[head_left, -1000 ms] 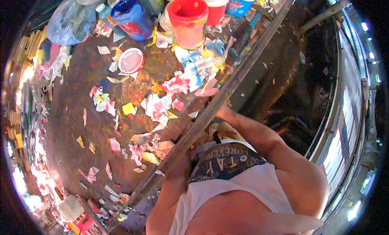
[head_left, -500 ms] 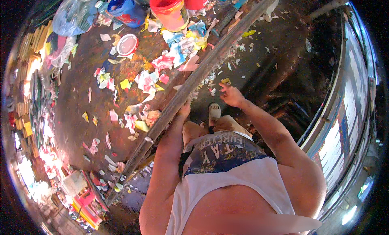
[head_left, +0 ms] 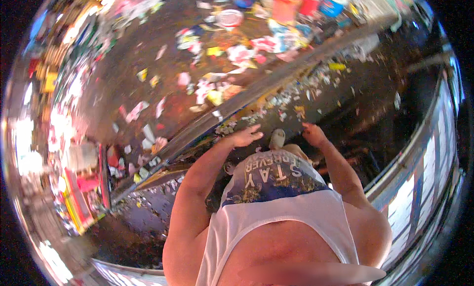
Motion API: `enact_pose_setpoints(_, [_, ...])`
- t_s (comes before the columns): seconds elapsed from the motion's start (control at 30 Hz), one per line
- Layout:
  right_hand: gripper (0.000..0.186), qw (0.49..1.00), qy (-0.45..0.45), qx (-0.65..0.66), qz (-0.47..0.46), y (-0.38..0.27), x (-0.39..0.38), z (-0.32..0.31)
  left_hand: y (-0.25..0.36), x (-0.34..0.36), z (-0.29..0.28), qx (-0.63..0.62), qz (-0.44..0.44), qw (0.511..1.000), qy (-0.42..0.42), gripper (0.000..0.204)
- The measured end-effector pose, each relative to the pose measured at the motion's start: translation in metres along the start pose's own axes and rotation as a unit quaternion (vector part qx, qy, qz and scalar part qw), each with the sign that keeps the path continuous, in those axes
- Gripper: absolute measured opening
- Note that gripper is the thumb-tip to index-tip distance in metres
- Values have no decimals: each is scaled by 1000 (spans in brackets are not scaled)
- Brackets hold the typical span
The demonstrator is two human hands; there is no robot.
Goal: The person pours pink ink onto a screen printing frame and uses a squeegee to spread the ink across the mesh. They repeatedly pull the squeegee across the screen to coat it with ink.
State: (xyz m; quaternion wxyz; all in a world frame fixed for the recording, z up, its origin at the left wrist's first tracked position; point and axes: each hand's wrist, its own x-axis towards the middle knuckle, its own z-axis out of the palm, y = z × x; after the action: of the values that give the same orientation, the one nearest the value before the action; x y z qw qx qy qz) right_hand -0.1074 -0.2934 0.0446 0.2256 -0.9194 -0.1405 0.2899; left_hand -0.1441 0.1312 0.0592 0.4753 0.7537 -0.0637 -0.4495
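My left hand (head_left: 247, 136) hangs just on my side of the long wooden edge (head_left: 237, 104) of the paint-stained tabletop. Its fingers are stretched out, apart from the wood, with nothing seen in them. Over the dark floor to the right is my right hand (head_left: 314, 133), loosely bent with a finger pointing out and no thing visible in it. Beyond its fingertips lies a small yellow-orange scrap (head_left: 299, 110) on the floor. Torn paper scraps (head_left: 240, 53) in pink, white and yellow are strewn over the tabletop. The picture is somewhat blurred.
A red bucket (head_left: 286, 7), a blue-and-white tub (head_left: 335, 3) and a round lid (head_left: 229, 18) sit at the far side. Piled material (head_left: 74, 93) stands at the left. A pale barred panel (head_left: 419, 172) runs along the right. My sandalled foot (head_left: 277, 138) is below.
My left hand has come off the wooden edge and moved right, fingers stretched out. My right hand has drawn back from the yellow scrap. The whole view has turned and shifted.
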Motion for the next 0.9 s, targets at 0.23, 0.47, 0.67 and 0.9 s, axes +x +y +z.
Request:
enact_pose_setpoints(0.23, [38, 954, 99, 140, -246, -142, 0, 24, 56, -199, 2, -59, 159, 984, 50, 83])
enact_pose_setpoints(0.47, [38, 911, 84, 130, -382, -330, -15, 16, 25, -368, -1, -12, 198, 958, 209, 58])
enact_pose_setpoints(0.67, [36, 862, 112, 130, -478, -453, -28, 12, -16, -447, 10, -35, 214, 910, 353, 50])
enact_pose_setpoints(0.9, [27, 814, 74, 141, -558, -548, -1, 2, -50, -504, 24, -39, 103, 875, 472, 60])
